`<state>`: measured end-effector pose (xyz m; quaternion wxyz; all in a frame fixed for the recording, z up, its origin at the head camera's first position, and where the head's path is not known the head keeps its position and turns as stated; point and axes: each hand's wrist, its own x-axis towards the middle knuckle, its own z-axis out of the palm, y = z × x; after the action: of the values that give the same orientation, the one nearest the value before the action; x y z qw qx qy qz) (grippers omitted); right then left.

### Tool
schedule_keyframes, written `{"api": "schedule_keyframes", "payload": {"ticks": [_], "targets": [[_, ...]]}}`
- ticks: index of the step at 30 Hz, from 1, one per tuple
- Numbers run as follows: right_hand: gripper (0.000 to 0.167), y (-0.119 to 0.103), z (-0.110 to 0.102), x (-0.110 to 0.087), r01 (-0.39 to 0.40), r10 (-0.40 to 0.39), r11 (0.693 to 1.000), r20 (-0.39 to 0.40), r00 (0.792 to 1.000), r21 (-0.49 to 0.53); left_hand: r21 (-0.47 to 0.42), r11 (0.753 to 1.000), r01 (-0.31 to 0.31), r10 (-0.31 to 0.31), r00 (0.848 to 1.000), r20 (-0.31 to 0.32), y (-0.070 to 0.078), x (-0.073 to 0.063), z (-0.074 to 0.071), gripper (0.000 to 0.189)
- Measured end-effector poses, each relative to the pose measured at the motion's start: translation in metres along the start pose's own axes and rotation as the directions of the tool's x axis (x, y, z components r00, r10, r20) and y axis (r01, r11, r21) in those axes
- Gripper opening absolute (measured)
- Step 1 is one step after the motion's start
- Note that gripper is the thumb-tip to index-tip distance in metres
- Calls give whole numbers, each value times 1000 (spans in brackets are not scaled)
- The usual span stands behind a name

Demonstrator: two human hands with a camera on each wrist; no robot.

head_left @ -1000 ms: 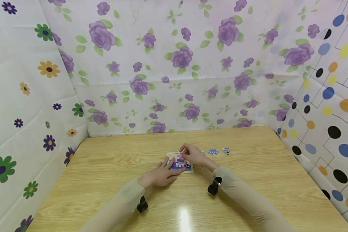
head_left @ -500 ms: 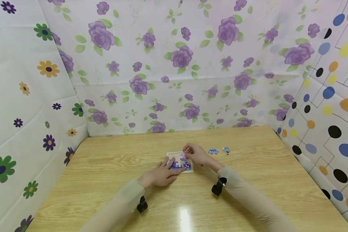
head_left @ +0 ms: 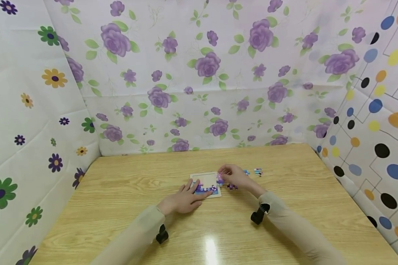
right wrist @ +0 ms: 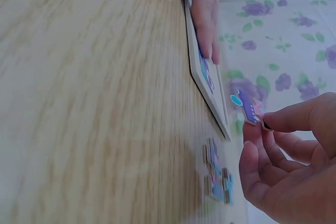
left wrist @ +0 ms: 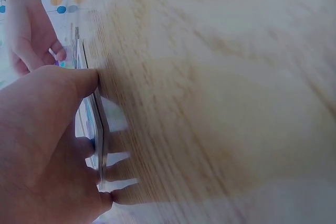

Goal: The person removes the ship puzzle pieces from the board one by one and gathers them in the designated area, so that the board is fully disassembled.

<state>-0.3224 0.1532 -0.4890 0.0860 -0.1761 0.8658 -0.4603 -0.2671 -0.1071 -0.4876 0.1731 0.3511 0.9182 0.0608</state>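
A small jigsaw puzzle tray (head_left: 215, 195) with a pale rim lies on the table; purple and blue pieces fill its lower part, and bare backing shows above. My left hand (head_left: 183, 200) rests over its left and lower edges with fingers spread. In the left wrist view, the thumb and fingers lie along the tray's edge (left wrist: 98, 121). Just off the tray's right side, my right hand (head_left: 236, 177) pinches a pink and purple puzzle piece (right wrist: 249, 106) between thumb and fingers. The right wrist view has this piece held up clear of the table.
Loose puzzle pieces lie right of the tray: a dark purple one (head_left: 232, 187), a blue one (head_left: 247, 172) partly behind my right hand, and a striped one (head_left: 258, 172). Patterned cloth walls (head_left: 199, 121) stand at the wooden table's (head_left: 136, 173) back and sides.
My right hand has lifted the pink and purple piece off the tray and carried it rightward, baring more backing. The left hand has stayed in place.
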Motion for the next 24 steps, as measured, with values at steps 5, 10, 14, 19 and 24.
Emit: {"api": "schedule_keyframes", "payload": {"ticks": [5,10,14,19,24], "targets": [[26,4,-11,-6,-74,77,993,-23,997,95,4,1000,-4,4,1000,-1,-1,0,0,49],[25,12,-20,-11,-138,145,984,-55,988,113,-7,1000,-8,8,1000,-2,0,-1,0,49],[22,18,-26,-15,-135,141,989,-103,985,63,-6,1000,-9,9,1000,-5,0,0,1,49],[24,22,-35,-21,-122,121,993,-136,983,7,-6,1000,-9,9,1000,-4,-1,0,1,49],[23,25,-44,-27,-131,129,991,-138,982,-6,-9,1000,-12,12,1000,-3,-1,0,1,49]]}}
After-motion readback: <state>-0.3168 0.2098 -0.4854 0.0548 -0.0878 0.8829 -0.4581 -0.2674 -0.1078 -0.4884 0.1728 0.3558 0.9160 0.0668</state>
